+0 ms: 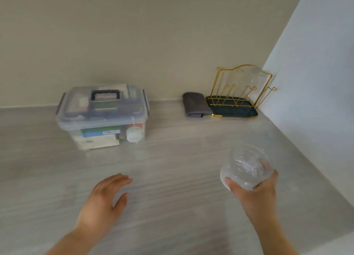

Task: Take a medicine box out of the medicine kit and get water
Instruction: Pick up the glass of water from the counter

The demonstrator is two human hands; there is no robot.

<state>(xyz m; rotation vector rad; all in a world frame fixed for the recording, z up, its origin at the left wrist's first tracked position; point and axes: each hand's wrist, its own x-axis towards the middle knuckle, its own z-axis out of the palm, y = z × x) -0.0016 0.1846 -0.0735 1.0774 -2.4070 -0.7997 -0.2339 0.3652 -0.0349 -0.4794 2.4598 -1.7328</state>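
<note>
Overall, the medicine kit (pixel 102 115), a clear lidded plastic box with a dark handle on top, sat on the grey wood-grain counter (pixel 172 206) at about ten o'clock, near the back wall. Its lid was on, with the side latches down. Cartons and a round white container showed through its front wall. The right hand (pixel 255 190) was at about four o'clock, its grip wrapped around a ribbed clear glass (pixel 246 166), which was tilted and held above the counter, mouth facing the camera. The left hand (pixel 107 197) hovered at about seven o'clock, grip spread and holding nothing, fingers pointing towards the kit but well apart from it. At one o'clock, a folded grey cloth (pixel 195 104) lay just beside a gold wire rack (pixel 239 90) on a dark tray in the corner.
</note>
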